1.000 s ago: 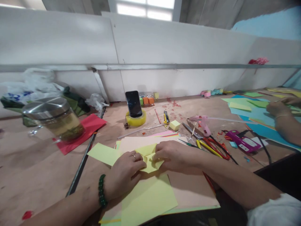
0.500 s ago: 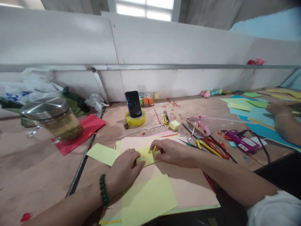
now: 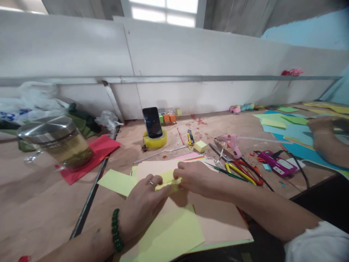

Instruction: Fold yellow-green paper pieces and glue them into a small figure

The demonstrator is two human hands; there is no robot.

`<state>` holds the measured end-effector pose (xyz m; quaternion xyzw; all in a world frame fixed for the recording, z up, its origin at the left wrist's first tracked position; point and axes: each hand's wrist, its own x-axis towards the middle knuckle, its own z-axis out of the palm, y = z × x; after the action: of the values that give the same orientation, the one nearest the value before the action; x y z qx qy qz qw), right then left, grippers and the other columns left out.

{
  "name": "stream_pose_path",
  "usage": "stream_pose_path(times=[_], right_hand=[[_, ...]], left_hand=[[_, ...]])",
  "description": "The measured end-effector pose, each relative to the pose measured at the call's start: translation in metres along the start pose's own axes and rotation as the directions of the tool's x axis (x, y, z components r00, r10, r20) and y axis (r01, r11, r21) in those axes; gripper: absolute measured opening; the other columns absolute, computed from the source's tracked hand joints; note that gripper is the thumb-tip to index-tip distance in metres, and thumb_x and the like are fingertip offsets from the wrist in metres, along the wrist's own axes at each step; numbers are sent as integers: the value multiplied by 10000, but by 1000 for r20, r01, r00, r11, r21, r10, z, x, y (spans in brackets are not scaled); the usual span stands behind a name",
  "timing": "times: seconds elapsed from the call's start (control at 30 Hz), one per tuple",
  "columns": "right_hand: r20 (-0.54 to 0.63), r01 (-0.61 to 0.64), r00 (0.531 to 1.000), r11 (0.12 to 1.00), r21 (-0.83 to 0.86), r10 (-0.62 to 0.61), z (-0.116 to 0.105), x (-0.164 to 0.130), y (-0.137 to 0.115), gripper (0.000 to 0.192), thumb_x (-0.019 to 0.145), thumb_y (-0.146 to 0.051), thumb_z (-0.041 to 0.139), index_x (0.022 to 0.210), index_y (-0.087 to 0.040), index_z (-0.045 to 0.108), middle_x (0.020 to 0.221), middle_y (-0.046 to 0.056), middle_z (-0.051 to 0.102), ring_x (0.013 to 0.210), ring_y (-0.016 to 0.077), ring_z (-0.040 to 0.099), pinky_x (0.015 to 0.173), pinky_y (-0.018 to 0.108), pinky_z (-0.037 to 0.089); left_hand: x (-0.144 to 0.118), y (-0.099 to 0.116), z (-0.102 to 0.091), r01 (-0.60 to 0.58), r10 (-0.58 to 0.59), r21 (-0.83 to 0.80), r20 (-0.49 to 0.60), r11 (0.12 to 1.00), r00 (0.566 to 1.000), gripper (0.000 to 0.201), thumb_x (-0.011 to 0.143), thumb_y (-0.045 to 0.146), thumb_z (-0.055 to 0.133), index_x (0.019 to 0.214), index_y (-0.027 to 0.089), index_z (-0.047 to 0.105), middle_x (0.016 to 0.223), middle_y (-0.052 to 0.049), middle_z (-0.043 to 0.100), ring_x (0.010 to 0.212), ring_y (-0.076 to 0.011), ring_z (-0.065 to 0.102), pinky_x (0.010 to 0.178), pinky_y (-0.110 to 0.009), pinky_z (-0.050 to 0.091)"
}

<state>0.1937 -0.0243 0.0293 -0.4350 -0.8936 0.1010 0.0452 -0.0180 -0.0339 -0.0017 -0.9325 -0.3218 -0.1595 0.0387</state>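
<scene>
A small folded piece of yellow paper [image 3: 167,177] is held between my two hands, above a stack of coloured paper [image 3: 218,218] with a pale peach sheet on top. My left hand [image 3: 145,194] grips its left side with bent fingers and thumb; a ring and a green bead bracelet are on this arm. My right hand [image 3: 193,178] pinches the right side, and its fingertips partly hide the paper. Nearer me on the stack lies a larger yellow sheet [image 3: 171,233]. Another yellow piece [image 3: 117,182] lies left of my left hand.
Behind the stack are a phone [image 3: 152,123] on a yellow tape roll [image 3: 155,140], a yellow paper cube [image 3: 200,146] and a box cutter [image 3: 190,137]. Scissors, pliers [image 3: 240,173] and a pink glue gun [image 3: 230,142] lie right. A glass tea mug [image 3: 65,145] stands left. Another person's hand [image 3: 324,134] is far right.
My left thumb has moved up onto the front of the yellow paper, and its near edge looks lifted or rolled. The whole view has shifted slightly.
</scene>
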Motion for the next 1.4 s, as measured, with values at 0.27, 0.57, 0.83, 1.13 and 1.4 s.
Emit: stream_pose_path(times=[0.27,0.57,0.83,1.13,1.4], right_hand=[[181,338,932,931,-133,-313,3,-8,2,104,773,-86,611,777,-171,669,789,30,634,708,162,517,535,269,288],[261,45,965,987,-154,-4,-20,-15,-1,164,744,-71,565,690,-153,696,783,71,680,687,166,579,511,268,248],[-91,-217,965,942,256,247,-3,6,25,210,868,-182,478,987,-159,650,822,41,664,710,148,553,580,227,323],[-207,-81,949,818,569,239,28,22,31,91,707,-148,697,673,-151,613,739,-13,531,671,111,498,578,199,377],[-325,121,928,675,728,184,30,21,29,80,746,-210,599,717,-179,531,612,-51,472,550,83,410,512,197,323]], left_hand=[[0,11,-7,-139,113,86,255,987,960,196,863,73,449,824,171,614,793,-64,622,684,-211,518,663,-360,414],[-18,25,-16,0,-93,250,362,968,927,325,706,-47,447,853,121,683,851,-151,685,780,-281,608,760,-419,463],[-18,21,-19,11,-64,156,339,988,938,278,711,-33,479,796,136,683,852,-144,690,762,-269,607,778,-411,484],[-11,7,-11,160,-167,-207,-18,965,986,241,849,112,418,897,194,640,945,-96,647,870,-250,594,789,-402,492],[6,-22,-2,408,-632,-858,133,313,764,391,784,512,573,962,166,605,837,-46,628,693,-169,578,553,-256,471]])
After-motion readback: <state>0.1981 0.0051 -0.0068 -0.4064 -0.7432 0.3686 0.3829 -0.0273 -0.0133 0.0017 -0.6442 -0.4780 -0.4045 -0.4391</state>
